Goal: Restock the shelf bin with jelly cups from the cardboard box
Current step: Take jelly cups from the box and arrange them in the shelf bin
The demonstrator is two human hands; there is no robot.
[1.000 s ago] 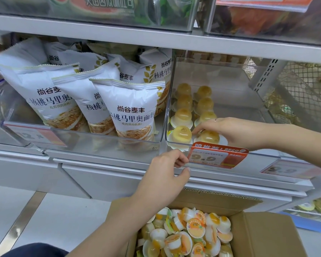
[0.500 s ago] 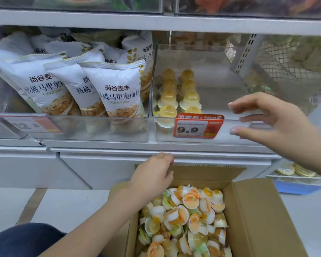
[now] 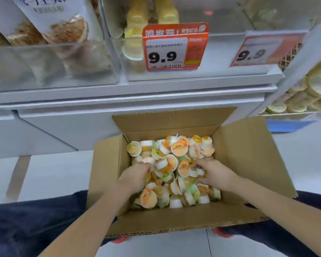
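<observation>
White shelving rises behind the cardboard box, whose loose jelly cups bury both hands, left hand and right hand, grip undeterminable; cups look light, slippery, best pinched at the rim.

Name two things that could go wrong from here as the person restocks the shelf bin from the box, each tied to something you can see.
1. Both hands, left hand and right hand, dig into the loose jelly cups; an overfull grab could spill some on the lift.
2. The price tag hangs over the front of the shelf bin; a rising hand might knock it off.
</observation>
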